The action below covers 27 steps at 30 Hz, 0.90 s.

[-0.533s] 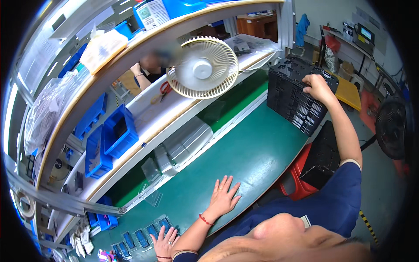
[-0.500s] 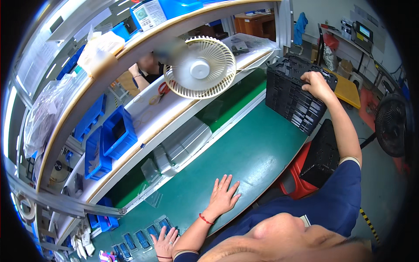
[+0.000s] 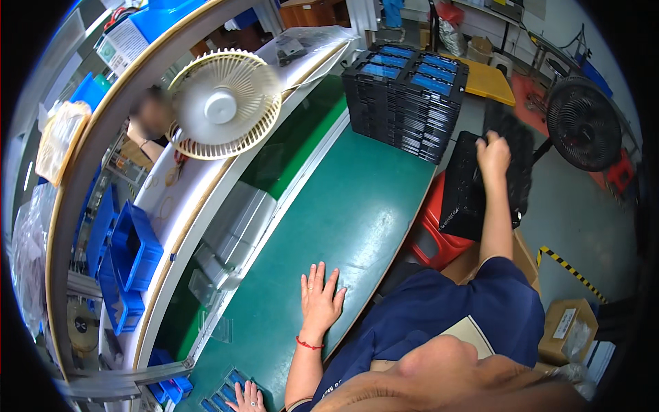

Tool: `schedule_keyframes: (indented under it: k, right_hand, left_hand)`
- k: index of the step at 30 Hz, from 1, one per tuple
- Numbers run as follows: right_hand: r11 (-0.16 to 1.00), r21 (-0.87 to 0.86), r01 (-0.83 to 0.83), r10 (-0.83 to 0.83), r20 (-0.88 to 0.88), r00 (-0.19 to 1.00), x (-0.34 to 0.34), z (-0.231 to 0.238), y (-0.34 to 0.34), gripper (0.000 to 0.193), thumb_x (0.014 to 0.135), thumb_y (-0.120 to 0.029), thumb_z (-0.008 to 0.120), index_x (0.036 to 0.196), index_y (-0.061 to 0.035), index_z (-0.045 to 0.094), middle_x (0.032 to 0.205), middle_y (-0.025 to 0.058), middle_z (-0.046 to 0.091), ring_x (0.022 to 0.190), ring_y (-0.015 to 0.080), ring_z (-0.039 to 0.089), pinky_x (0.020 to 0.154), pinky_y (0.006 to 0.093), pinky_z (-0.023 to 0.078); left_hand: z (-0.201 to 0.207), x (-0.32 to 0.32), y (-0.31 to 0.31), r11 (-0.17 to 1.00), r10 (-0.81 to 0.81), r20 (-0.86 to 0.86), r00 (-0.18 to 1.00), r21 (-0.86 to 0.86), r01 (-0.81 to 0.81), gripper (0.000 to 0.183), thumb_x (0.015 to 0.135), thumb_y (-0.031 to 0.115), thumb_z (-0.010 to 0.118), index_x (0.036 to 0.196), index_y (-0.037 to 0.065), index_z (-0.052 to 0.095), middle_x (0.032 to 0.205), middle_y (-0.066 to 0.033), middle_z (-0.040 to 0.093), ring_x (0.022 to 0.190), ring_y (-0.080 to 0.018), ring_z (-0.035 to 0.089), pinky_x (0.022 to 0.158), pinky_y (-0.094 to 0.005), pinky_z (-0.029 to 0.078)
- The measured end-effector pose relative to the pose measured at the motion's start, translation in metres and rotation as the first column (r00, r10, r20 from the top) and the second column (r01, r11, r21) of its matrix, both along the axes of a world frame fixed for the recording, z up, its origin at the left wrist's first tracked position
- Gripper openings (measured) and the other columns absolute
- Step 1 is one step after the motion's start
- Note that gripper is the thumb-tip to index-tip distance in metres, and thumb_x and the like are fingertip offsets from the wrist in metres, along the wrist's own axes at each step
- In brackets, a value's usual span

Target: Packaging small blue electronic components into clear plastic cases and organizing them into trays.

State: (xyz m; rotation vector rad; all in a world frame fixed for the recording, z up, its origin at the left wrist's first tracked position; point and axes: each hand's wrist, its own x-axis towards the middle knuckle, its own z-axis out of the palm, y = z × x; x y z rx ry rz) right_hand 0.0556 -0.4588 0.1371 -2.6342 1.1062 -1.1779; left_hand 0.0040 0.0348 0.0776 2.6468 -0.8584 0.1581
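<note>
My left hand (image 3: 321,302) lies flat on the green table (image 3: 343,199), fingers spread, holding nothing. Off the table's right edge, my right hand (image 3: 493,156) grips a black plastic tray (image 3: 509,127), which is smeared by motion. It is over or beside more black trays (image 3: 461,189) resting on a red stool (image 3: 429,223); whether they touch is unclear. At the table's far end stands a stack of black trays (image 3: 401,110), its top tray holding several blue pieces (image 3: 434,72) in compartments.
Another person's hand (image 3: 247,398) rests by small blue parts (image 3: 223,397) at the lower left. A cream fan (image 3: 221,104) hangs over the shelf, near a co-worker's arm. Blue bins (image 3: 137,240) line the left. A black fan (image 3: 583,123) and carton (image 3: 566,333) stand right.
My right hand has moved from the tall stack to the right and down over the stool, taking a black tray with it. Blue pieces now show on the stack's top. My left hand remains flat.
</note>
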Motion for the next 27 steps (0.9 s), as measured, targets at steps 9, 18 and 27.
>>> schedule_keyframes:
  k: [9, 18, 27]
  right_hand:
    - [0.974, 0.227, 0.026, 0.055, -0.344, 0.937, -0.001, -0.078, 0.035, 0.025, 0.071, -0.015, 0.073, 0.087, 0.0021, 0.064, 0.092, 0.0232, 0.063, 0.085, 0.0398, 0.064, 0.074, 0.0448, 0.053]
    - [0.974, 0.227, 0.0, 0.158, -0.678, 0.717, -0.015, -0.04, 0.071, 0.033, 0.083, -0.036, 0.063, 0.099, -0.008, 0.062, 0.102, 0.0177, 0.063, 0.095, 0.0397, 0.061, 0.076, 0.0511, 0.05]
    - [-0.09, 0.565, -0.82, 0.995, 0.013, -0.1, 0.036, -0.029, 0.259, 0.018, 0.075, -0.013, 0.071, 0.083, 0.0007, 0.063, 0.07, 0.0138, 0.062, 0.065, 0.0289, 0.062, 0.059, 0.0356, 0.048]
  left_hand:
    - [0.003, -0.007, 0.002, 1.0, 0.019, -0.048, 0.999, -0.002, -0.019, 0.046, 0.082, 0.027, 0.065, 0.125, 0.011, 0.056, 0.14, -0.0166, 0.041, 0.133, -0.0338, 0.033, 0.109, -0.0513, 0.023]
    - [-0.001, 0.008, 0.043, 0.922, 0.302, 0.147, 0.942, -0.298, -0.248, 0.038, 0.081, 0.02, 0.067, 0.116, 0.008, 0.059, 0.129, -0.0179, 0.049, 0.129, -0.0364, 0.039, 0.107, -0.0522, 0.027]
    - [-0.01, 0.007, 0.163, 0.23, 0.963, 0.211, 0.166, -0.333, -0.914, 0.049, 0.079, 0.026, 0.068, 0.122, 0.005, 0.054, 0.137, -0.0247, 0.035, 0.132, -0.0446, 0.025, 0.108, -0.0568, 0.018]
